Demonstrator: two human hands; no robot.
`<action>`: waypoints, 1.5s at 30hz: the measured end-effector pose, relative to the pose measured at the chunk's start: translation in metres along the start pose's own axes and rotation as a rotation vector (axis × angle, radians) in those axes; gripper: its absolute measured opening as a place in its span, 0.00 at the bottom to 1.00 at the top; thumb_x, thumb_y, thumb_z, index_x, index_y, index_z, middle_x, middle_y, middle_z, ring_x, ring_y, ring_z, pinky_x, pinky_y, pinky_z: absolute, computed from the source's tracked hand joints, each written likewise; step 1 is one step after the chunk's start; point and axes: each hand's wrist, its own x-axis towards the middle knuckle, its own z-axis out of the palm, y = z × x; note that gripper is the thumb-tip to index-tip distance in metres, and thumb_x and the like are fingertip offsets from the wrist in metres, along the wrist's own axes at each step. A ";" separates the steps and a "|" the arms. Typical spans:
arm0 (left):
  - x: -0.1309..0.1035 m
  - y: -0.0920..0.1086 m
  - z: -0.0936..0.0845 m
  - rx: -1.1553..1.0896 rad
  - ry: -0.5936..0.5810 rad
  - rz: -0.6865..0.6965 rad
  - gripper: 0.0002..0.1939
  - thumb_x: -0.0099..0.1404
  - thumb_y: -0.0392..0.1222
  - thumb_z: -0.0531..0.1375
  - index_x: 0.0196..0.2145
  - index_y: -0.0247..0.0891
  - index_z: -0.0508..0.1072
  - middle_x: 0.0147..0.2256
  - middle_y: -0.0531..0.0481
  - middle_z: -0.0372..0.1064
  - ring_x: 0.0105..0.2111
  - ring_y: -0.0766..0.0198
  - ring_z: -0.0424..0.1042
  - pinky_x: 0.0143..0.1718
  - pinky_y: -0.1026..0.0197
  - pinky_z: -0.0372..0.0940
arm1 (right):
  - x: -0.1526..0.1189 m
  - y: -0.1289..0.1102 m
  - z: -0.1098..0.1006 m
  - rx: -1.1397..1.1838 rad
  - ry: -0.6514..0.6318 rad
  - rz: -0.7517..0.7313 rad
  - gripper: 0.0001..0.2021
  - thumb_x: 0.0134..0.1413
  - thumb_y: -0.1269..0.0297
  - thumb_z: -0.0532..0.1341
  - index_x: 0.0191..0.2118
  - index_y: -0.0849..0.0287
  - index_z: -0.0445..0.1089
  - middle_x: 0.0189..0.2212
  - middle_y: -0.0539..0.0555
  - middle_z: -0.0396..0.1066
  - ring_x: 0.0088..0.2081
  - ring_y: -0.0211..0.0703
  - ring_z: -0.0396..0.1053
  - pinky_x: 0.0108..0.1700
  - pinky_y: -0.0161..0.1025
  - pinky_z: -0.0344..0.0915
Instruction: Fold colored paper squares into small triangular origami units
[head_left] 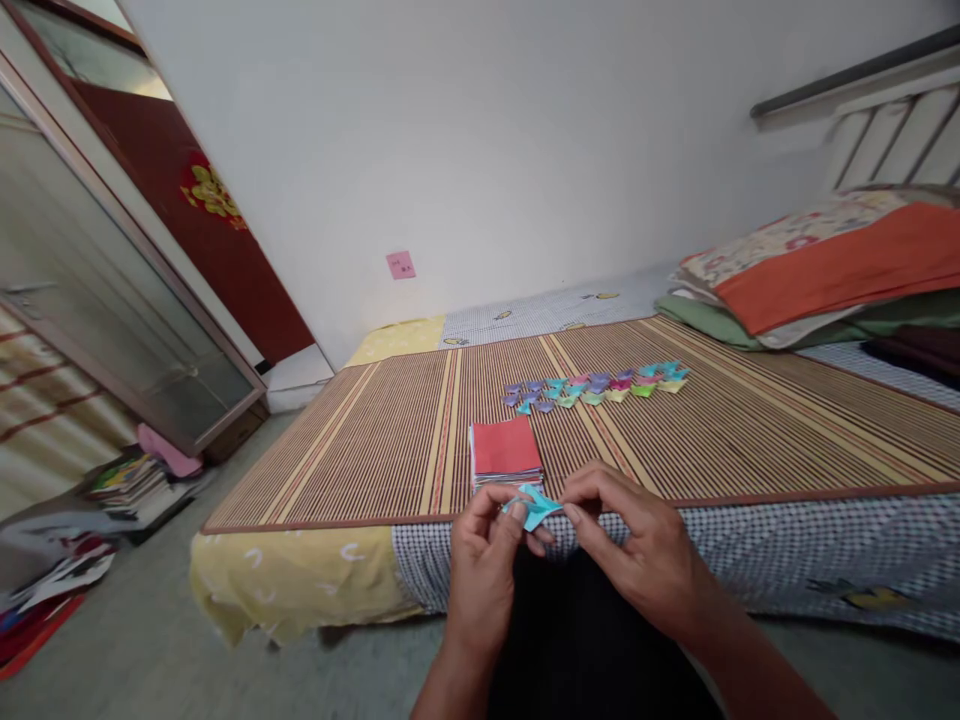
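A small folded light-blue paper piece [538,508] is held up in front of the bed's near edge. My left hand [487,540] pinches its left side between thumb and fingers. My right hand [637,535] grips the pointed right tip with thumb and forefinger. Just beyond my left hand lies a stack of square paper [506,447] with a red sheet on top. Farther back, several small folded paper pieces [592,390] in blue, purple, pink, green and yellow sit in rows on the striped mat.
The striped bamboo mat [360,440] covers the bed, over a yellow and checked sheet [300,575]. Folded bedding [832,270] is piled at the right. Books [131,485] and other items stand on the floor at left, near a glass door [112,230].
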 end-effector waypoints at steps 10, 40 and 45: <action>-0.002 -0.009 0.006 0.225 0.022 0.045 0.06 0.69 0.43 0.64 0.38 0.38 0.75 0.28 0.55 0.68 0.27 0.68 0.67 0.32 0.66 0.66 | 0.003 0.001 0.009 -0.055 -0.027 -0.026 0.09 0.62 0.78 0.58 0.41 0.56 0.70 0.39 0.54 0.72 0.43 0.45 0.73 0.46 0.41 0.69; -0.006 -0.003 0.008 0.602 0.057 0.160 0.08 0.74 0.42 0.57 0.40 0.40 0.75 0.32 0.50 0.74 0.32 0.61 0.73 0.35 0.62 0.65 | 0.001 -0.009 0.007 -0.239 -0.092 -0.014 0.12 0.63 0.80 0.55 0.33 0.56 0.62 0.35 0.56 0.69 0.39 0.50 0.68 0.42 0.48 0.69; -0.004 -0.003 0.010 0.661 0.045 0.173 0.05 0.70 0.36 0.58 0.36 0.39 0.74 0.31 0.50 0.75 0.31 0.62 0.74 0.35 0.62 0.66 | 0.001 -0.008 0.008 -0.248 -0.110 -0.018 0.11 0.63 0.80 0.54 0.34 0.55 0.62 0.36 0.56 0.69 0.39 0.49 0.68 0.41 0.46 0.69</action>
